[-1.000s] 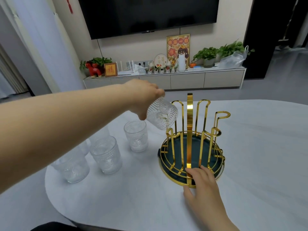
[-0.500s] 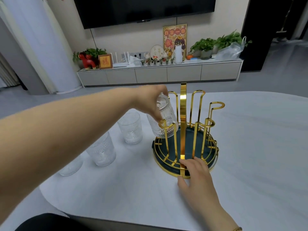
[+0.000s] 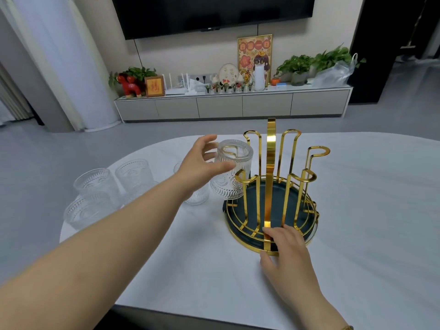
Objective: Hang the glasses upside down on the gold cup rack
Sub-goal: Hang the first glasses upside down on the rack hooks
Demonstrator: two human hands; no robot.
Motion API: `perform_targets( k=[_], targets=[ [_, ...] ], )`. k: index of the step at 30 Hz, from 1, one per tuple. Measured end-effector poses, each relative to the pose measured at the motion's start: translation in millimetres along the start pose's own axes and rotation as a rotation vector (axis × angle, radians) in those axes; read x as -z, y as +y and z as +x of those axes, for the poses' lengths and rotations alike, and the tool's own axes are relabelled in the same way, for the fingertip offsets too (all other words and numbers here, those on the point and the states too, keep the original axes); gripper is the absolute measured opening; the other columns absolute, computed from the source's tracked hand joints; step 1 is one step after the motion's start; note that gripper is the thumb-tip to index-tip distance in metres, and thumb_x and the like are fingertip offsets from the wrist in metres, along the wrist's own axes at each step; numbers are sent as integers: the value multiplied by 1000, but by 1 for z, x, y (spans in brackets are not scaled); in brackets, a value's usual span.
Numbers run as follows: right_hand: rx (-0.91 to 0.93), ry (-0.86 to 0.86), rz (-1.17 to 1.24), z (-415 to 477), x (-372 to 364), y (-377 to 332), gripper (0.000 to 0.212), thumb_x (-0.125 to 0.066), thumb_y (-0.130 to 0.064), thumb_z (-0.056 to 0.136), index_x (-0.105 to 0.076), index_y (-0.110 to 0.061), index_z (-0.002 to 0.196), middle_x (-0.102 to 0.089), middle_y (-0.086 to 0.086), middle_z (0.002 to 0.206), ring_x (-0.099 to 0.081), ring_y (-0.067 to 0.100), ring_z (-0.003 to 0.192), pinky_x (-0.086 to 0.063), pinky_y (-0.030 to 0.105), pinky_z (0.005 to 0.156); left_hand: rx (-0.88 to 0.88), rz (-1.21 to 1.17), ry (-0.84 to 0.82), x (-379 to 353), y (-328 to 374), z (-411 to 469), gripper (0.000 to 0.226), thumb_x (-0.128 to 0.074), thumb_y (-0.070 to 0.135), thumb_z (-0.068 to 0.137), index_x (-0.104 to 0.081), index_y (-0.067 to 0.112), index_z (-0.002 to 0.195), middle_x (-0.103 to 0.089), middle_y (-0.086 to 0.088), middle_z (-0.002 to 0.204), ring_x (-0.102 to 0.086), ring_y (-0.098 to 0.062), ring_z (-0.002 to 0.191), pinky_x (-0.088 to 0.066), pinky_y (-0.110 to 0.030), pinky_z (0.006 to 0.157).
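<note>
Now my left hand (image 3: pixel 202 164) is spread, its fingers apart and lightly bent, and it holds nothing. Just off its thumb, on the far-right side, the hung glass (image 3: pixel 229 186) sits upside down over one peg of the gold cup rack (image 3: pixel 271 163). The peg's looped top shows through the glass's clear base. From my view the thumb crosses the ribbed wall of that glass, but I cannot tell whether it touches. The other fingertips reach toward its upturned base with a gap showing.

My right hand (image 3: pixel 289 256) lies flat, palm down, against the near rim of the rack. Its fingers (image 3: pixel 270 231) are relaxed and rest on the gold wire at the foot of the tall centre handle. Beyond those fingers lies the rack's dark green tray (image 3: pixel 276 206), with bare pegs rising around it.

Behind my left wrist, partly hidden by it, one upright glass (image 3: pixel 196 197) stands on the white table (image 3: pixel 369 234), just beside the rack. Further out, to the left of my forearm, three more glasses stand upright in a close cluster: a far glass (image 3: pixel 134 172), a middle glass (image 3: pixel 95 182) and a near glass (image 3: pixel 88 210).
</note>
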State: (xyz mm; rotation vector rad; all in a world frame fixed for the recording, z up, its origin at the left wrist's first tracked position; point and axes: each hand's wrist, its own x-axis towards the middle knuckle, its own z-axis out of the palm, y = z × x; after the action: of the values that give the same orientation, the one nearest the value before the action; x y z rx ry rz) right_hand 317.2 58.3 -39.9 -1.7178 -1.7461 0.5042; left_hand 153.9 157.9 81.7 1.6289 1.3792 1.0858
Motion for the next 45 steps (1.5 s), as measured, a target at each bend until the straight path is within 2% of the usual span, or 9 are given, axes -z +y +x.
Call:
perform_targets(
  k=[5,8,10,16,21,25,31,37,45],
  targets=[
    [10,0,6,0,2,0,41,-57,-20,83,-47,-24,122,-49,-4,131,-27,15,132,-23,32,111,-72,108,56,22,-18,-39,23,-64,12,76,-55,27,91,-60,10,94,-56,-3,93,-43,-18,88],
    [1,-5,14,1,3,-3,41,-58,-17,82,-49,-21,122,-50,-1,130,-27,18,132,-23,35,111,-68,256,72,45,-38,-73,24,-62,11,77,-57,34,78,-59,19,87,-54,6,87,-37,0,78],
    [-4,-9,22,0,4,-4,40,-59,-14,81,-50,-19,120,-51,2,128,-30,20,130,-25,35,110,-40,297,164,62,-51,-93,26,-62,10,77,-57,36,76,-57,22,88,-51,5,87,-35,1,72],
    [-11,-17,14,-2,3,-7,40,-59,-9,80,-52,-14,119,-53,7,126,-31,24,129,-26,39,108,78,185,582,83,-87,-115,29,-66,7,73,-54,21,96,-56,3,99,-53,-17,93,-38,-21,78],
    [-7,-26,1,-4,3,-7,40,-58,-9,81,-51,-13,120,-52,8,129,-29,24,131,-24,39,110,181,53,563,65,-110,-105,68,-70,6,69,-34,11,127,-44,-2,122,-45,-16,106,-35,-28,90],
    [-21,-13,22,-5,3,-7,39,-58,-6,81,-52,-12,119,-50,8,131,-27,24,134,-21,39,112,262,-5,529,57,-120,-87,85,-74,9,66,-22,11,134,-37,-9,138,-39,-23,124,-31,-28,94],
    [-71,77,120,-3,3,-6,28,-56,1,80,-60,-6,107,-57,14,122,-36,29,127,-27,43,108,292,-24,580,54,-133,-68,90,-77,12,61,-22,12,133,-41,-8,136,-42,-24,120,-31,-26,90],
    [-169,278,231,2,2,-4,24,-53,3,80,-60,-2,103,-58,20,113,-44,31,112,-40,44,90,331,-37,623,47,-144,-62,88,-79,17,58,-27,13,128,-47,-8,130,-48,-23,113,-33,-26,86],
    [-311,386,227,7,4,2,35,-57,1,79,-53,0,114,-44,22,134,-30,34,128,-19,34,102,269,-1,628,48,-134,-79,77,-78,12,58,-34,14,121,-48,-3,116,-47,-18,99,-33,-23,81]
  ],
)
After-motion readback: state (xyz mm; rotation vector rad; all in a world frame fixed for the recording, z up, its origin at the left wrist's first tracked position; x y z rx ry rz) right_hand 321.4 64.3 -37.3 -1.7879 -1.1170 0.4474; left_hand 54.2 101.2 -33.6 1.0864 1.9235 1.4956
